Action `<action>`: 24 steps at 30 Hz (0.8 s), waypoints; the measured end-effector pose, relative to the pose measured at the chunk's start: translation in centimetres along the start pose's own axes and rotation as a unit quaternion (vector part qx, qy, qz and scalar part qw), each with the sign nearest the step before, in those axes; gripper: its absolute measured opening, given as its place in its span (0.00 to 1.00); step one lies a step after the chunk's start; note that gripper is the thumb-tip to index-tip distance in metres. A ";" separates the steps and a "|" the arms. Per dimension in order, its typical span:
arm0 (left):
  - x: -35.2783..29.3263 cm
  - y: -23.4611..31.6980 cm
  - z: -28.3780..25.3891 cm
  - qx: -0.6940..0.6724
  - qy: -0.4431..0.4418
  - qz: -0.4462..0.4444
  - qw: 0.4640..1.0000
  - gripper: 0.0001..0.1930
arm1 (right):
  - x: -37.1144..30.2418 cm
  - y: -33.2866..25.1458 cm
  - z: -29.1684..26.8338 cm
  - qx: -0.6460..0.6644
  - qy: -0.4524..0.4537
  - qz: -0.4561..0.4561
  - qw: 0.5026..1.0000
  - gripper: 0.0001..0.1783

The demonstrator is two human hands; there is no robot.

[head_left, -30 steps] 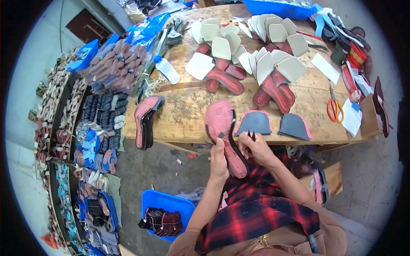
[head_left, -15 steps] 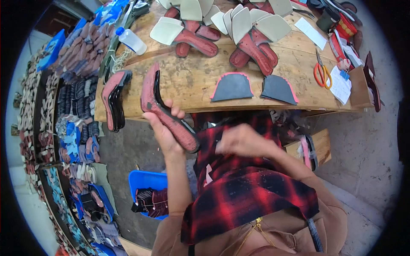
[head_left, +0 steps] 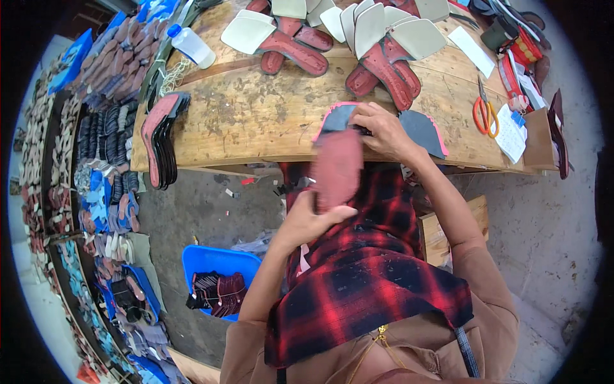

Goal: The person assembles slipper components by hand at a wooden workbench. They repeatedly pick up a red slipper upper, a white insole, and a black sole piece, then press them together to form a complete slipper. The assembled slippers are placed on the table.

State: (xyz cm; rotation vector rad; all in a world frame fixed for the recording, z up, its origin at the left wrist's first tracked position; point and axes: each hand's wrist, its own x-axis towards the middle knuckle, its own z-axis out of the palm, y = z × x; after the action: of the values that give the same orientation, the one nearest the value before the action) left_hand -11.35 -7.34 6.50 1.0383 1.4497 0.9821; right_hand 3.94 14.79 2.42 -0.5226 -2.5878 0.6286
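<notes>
My left hand [head_left: 311, 221] is wrapped around the near end of a small stack of red-topped, dark-edged shoe soles [head_left: 337, 168], held upright just off the table's front edge and blurred by motion. At the stack's far end, my right hand [head_left: 385, 131] has its fingers bent around a dark edge; the fingertips are partly hidden. Behind that hand lies a dark shoe upper piece [head_left: 338, 120] with pink edging, partly covered. A matching dark upper piece [head_left: 422, 131] is just right of my right hand.
A row of nested soles [head_left: 161, 137] stands at the table's left edge. Red soles with cream flaps [head_left: 294, 51] lie at the back. Orange-handled scissors [head_left: 485, 115], paper [head_left: 510, 136] and a white bottle [head_left: 192, 48] are on the wooden table [head_left: 243, 121]. A blue bin [head_left: 198, 256] is below.
My left hand has swung the soles right and turned them upright. My right hand has risen from the lap to their far end, over the left upper piece.
</notes>
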 end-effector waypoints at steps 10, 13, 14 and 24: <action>6.7 -1.0 -0.3 0.350 -0.039 0.254 0.901 0.17 | 0.6 0.4 0.1 0.131 0.049 0.128 0.982 0.09; 6.8 -1.2 -0.4 0.375 -0.050 0.235 0.895 0.18 | 0.5 -0.8 -1.8 0.148 0.234 0.151 0.949 0.09; 6.7 -1.4 -0.5 0.386 -0.054 0.226 0.893 0.18 | 0.6 -1.8 -3.1 0.138 0.291 0.169 0.931 0.08; 2.9 0.4 -0.5 -0.166 -0.089 0.051 0.981 0.26 | -5.0 -11.1 -4.4 -0.044 0.145 -0.094 0.984 0.06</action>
State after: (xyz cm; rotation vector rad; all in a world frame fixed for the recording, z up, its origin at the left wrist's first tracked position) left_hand -12.03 -4.43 6.08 0.9338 1.0504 1.1299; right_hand 7.42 4.91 9.94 -0.3604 -2.3597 0.3475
